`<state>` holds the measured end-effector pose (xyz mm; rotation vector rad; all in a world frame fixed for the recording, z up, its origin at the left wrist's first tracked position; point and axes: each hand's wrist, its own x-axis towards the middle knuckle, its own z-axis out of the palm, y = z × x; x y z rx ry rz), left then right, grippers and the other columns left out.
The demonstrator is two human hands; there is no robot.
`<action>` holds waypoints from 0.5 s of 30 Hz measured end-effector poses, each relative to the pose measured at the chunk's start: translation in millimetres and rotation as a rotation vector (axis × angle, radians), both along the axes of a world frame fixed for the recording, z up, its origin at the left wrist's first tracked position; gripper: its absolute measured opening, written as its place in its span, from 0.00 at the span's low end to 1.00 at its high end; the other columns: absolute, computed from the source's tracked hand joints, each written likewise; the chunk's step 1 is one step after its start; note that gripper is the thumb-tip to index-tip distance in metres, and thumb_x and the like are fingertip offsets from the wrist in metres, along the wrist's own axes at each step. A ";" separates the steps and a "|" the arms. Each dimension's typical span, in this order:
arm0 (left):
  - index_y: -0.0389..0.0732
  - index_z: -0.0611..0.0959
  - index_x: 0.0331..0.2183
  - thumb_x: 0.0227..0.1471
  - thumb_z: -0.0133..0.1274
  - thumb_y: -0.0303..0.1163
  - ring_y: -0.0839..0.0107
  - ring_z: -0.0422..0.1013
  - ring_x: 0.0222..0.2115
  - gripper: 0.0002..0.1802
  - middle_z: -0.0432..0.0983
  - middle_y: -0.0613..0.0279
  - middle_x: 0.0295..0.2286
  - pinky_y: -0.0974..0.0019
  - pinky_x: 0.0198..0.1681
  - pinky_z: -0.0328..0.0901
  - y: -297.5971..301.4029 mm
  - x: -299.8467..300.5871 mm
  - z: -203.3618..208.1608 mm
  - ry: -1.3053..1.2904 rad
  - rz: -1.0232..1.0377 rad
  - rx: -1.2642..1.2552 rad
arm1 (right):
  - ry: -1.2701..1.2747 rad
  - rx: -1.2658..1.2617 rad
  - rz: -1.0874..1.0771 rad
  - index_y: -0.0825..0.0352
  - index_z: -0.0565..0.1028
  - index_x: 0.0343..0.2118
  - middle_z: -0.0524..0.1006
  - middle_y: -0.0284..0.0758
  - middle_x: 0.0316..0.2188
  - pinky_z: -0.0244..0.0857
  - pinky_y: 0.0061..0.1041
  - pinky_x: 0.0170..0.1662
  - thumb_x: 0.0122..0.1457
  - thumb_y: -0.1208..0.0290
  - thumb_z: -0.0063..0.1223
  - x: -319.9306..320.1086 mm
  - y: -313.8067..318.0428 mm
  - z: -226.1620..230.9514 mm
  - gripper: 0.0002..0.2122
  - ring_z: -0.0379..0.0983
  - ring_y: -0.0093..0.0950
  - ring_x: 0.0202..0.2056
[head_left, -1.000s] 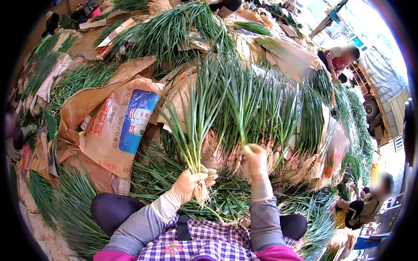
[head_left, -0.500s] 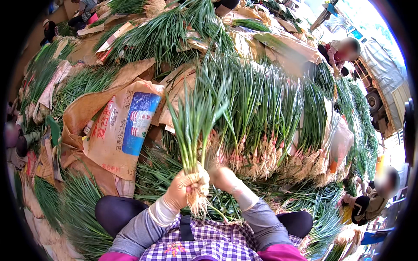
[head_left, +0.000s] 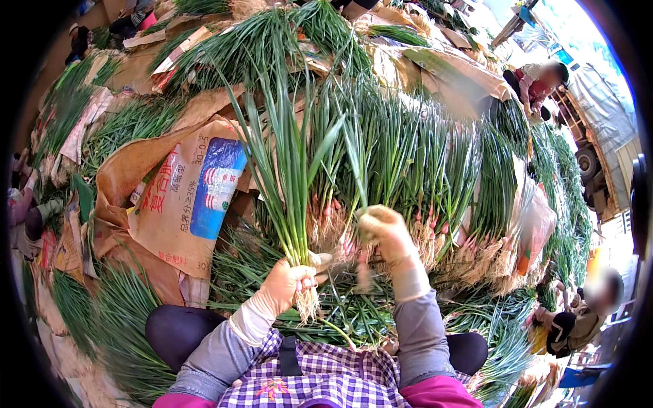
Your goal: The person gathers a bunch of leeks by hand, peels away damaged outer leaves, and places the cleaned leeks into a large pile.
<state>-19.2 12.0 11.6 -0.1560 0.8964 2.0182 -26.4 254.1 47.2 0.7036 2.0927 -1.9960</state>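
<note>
My left hand [head_left: 280, 287], in a pale glove, is wrapped round the root end of a small bunch of green onions [head_left: 291, 228]. Their long leaves fan upward, and pale roots hang below the fist. To its right my gloved right hand [head_left: 389, 234] pinches a single green onion [head_left: 363, 270], whose lower end is smeared by motion. Just beyond both hands lies a row of green onions [head_left: 418, 160] with pinkish bulbs and stringy roots turned toward me. Loose green onions [head_left: 354, 309] cover the ground between my knees.
A tan printed sack [head_left: 180, 221] lies to the left, beside another heap of green onions [head_left: 126, 319]. More piles [head_left: 238, 58] rest on sacking at the back. One person [head_left: 585, 313] crouches at the right, another [head_left: 537, 85] farther back near a truck [head_left: 588, 160].
My right hand has moved right and up from beside the left fist, now with a single green onion in it. The left hand's bunch has stayed nearly in place, tilting slightly left.
</note>
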 end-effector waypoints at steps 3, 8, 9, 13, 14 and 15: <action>0.35 0.72 0.38 0.46 0.41 0.17 0.58 0.71 0.41 0.13 0.70 0.47 0.42 0.45 0.47 0.66 2.3 6.6 -28.5 -0.066 -0.087 -0.054 | -0.036 -0.043 0.337 0.72 0.74 0.36 0.76 0.38 0.30 0.68 0.24 0.35 0.54 0.67 0.55 10.9 -53.3 10.5 0.13 0.72 0.25 0.30; 0.39 0.72 0.37 0.49 0.44 0.19 0.62 0.72 0.31 0.10 0.73 0.55 0.32 0.46 0.38 0.70 -0.4 -1.9 -29.0 -0.389 0.134 0.147 | -0.115 0.668 0.043 0.70 0.74 0.37 0.77 0.42 0.33 0.68 0.31 0.40 0.54 0.55 0.54 -56.7 -44.5 -54.4 0.20 0.75 0.34 0.34; 0.39 0.72 0.37 0.49 0.44 0.19 0.62 0.72 0.32 0.10 0.73 0.55 0.32 0.46 0.38 0.70 1.8 -2.3 -30.6 -0.382 0.143 0.154 | -0.139 0.894 0.043 0.70 0.73 0.38 0.77 0.42 0.32 0.69 0.32 0.39 0.53 0.54 0.54 -70.3 -41.6 -61.8 0.21 0.75 0.35 0.34; 0.41 0.73 0.34 0.49 0.45 0.19 0.65 0.68 0.29 0.09 0.70 0.58 0.31 0.53 0.37 0.68 7.3 -3.6 -3.0 -0.281 0.150 0.239 | -0.241 1.224 0.107 0.72 0.66 0.43 0.76 0.41 0.26 0.71 0.28 0.33 0.55 0.62 0.51 -92.5 -55.0 -84.4 0.19 0.76 0.32 0.30; 0.42 0.73 0.35 0.49 0.45 0.19 0.65 0.68 0.29 0.09 0.70 0.58 0.31 0.54 0.37 0.67 8.8 -2.9 9.1 -0.224 0.141 0.294 | -0.283 1.106 0.015 0.71 0.67 0.42 0.76 0.40 0.26 0.70 0.27 0.30 0.57 0.64 0.48 -93.0 -38.9 -82.6 0.16 0.75 0.30 0.28; 0.42 0.72 0.35 0.49 0.45 0.19 0.66 0.68 0.29 0.09 0.70 0.58 0.31 0.55 0.36 0.67 1.7 -2.2 18.6 -0.166 0.157 0.332 | -0.315 0.972 -0.049 0.70 0.67 0.41 0.76 0.39 0.26 0.70 0.25 0.27 0.58 0.67 0.45 -91.3 -33.2 -59.1 0.13 0.75 0.28 0.26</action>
